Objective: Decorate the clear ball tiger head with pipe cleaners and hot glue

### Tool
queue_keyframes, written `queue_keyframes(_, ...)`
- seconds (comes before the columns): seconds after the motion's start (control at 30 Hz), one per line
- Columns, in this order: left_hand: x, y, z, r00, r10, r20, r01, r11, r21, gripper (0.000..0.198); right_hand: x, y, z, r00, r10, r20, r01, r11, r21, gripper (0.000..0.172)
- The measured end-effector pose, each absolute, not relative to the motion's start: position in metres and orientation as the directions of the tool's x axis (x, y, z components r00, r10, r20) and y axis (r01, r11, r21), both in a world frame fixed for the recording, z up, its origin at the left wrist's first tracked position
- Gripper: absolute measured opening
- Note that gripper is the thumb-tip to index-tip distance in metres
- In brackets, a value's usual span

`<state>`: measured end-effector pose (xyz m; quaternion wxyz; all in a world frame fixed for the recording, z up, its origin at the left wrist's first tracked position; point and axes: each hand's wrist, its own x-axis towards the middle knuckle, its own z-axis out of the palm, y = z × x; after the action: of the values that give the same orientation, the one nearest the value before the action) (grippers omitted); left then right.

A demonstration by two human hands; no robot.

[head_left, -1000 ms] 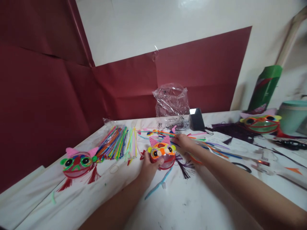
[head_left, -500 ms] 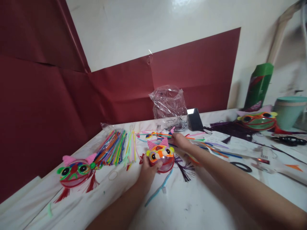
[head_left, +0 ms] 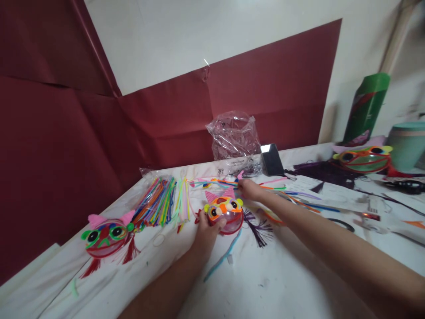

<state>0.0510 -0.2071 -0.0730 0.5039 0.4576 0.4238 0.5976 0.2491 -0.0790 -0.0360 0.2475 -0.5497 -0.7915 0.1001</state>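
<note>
My left hand grips the lower left edge of a round, clear animal-face ornament with pink ears, an orange face, black eyes and a red mouth rim. Its dark purple tassel spreads on the table to the right. Beyond the ornament, my right hand is closed over loose pipe cleaners of many colours; its fingertips are partly hidden. A light blue pipe cleaner lies below the ornament. A bundle of pipe cleaners lies in an opened bag at left.
A similar green-and-red face ornament with red tassels rests at left, another at far right. Along the back are a crumpled plastic bag and a phone. A white glue gun, green bottle and teal cup stand right.
The camera view has shifted slightly. My left hand keeps its hold on the ornament, and my right hand stays among the pipe cleaners with little movement.
</note>
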Motion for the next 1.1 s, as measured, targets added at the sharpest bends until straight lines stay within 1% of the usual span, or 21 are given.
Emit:
queue_keyframes(0.07, 0.051, -0.206, -0.073, -0.079, 0.991, 0.110, -0.207, -0.124, 0.970, 0.055, 0.263, -0.079, -0.021, -0.248, 0.920, 0.304, 0.790, 0.374, -0.486, 0.025)
queue_keyframes(0.1, 0.051, -0.206, -0.073, -0.083, 0.991, 0.106, -0.205, -0.121, 0.971, 0.053, 0.270, -0.081, -0.014, -0.239, 0.915, 0.325, 0.770, 0.383, -0.511, 0.024)
queue_keyframes(0.2, 0.052, -0.206, -0.071, -0.098, 0.990, 0.103, -0.202, -0.121, 0.972, 0.052, 0.285, -0.100, 0.006, -0.253, 0.885, 0.391, 0.687, 0.448, -0.571, 0.035)
queue_keyframes(0.3, 0.052, -0.204, -0.070, -0.099, 0.989, 0.105, -0.222, -0.125, 0.967, 0.057, 0.291, -0.131, 0.020, -0.328, 0.851, 0.411, 0.608, 0.523, -0.597, 0.038)
queue_keyframes(0.37, 0.052, -0.203, -0.071, -0.093, 0.990, 0.106, -0.243, -0.126, 0.962, 0.058, 0.289, -0.154, 0.025, -0.435, 0.801, 0.412, 0.533, 0.598, -0.599, 0.037)
queue_keyframes(0.43, 0.052, -0.201, -0.071, -0.091, 0.990, 0.106, -0.259, -0.126, 0.958, 0.058, 0.282, -0.175, 0.025, -0.552, 0.721, 0.418, 0.481, 0.685, -0.547, 0.031)
queue_keyframes(0.47, 0.052, -0.201, -0.071, -0.092, 0.990, 0.103, -0.259, -0.124, 0.958, 0.058, 0.277, -0.184, 0.025, -0.595, 0.677, 0.433, 0.479, 0.732, -0.485, 0.028)
queue_keyframes(0.53, 0.053, -0.201, -0.071, -0.099, 0.990, 0.102, -0.241, -0.123, 0.963, 0.059, 0.267, -0.197, 0.022, -0.663, 0.575, 0.479, 0.495, 0.817, -0.297, 0.023)
queue_keyframes(0.6, 0.055, -0.202, -0.072, -0.096, 0.988, 0.121, -0.219, -0.140, 0.966, 0.060, 0.257, -0.204, 0.018, -0.710, 0.478, 0.518, 0.502, 0.859, -0.106, 0.021)
queue_keyframes(0.63, 0.056, -0.203, -0.072, -0.088, 0.987, 0.137, -0.216, -0.153, 0.964, 0.060, 0.253, -0.206, 0.016, -0.722, 0.444, 0.531, 0.503, 0.863, -0.038, 0.021)
queue_keyframes(0.7, 0.057, -0.204, -0.072, -0.067, 0.984, 0.168, -0.223, -0.179, 0.958, 0.060, 0.248, -0.207, 0.014, -0.729, 0.408, 0.550, 0.508, 0.861, 0.034, 0.020)
queue_keyframes(0.8, 0.058, -0.206, -0.074, -0.050, 0.977, 0.206, -0.205, -0.212, 0.955, 0.062, 0.246, -0.207, 0.010, -0.722, 0.399, 0.565, 0.521, 0.851, 0.064, 0.020)
queue_keyframes(0.93, 0.056, -0.207, -0.077, -0.021, 0.958, 0.287, -0.147, -0.287, 0.947, 0.060, 0.244, -0.210, 0.000, -0.699, 0.428, 0.573, 0.554, 0.831, 0.055, 0.023)
queue_keyframes(1.0, 0.056, -0.206, -0.079, -0.010, 0.955, 0.298, -0.142, -0.296, 0.945, 0.059, 0.243, -0.212, -0.006, -0.679, 0.440, 0.588, 0.567, 0.823, 0.038, 0.025)
queue_keyframes(1.1, 0.057, -0.207, -0.080, -0.020, 0.962, 0.273, -0.157, -0.273, 0.949, 0.064, 0.241, -0.213, -0.016, -0.641, 0.461, 0.613, 0.582, 0.813, -0.003, 0.025)
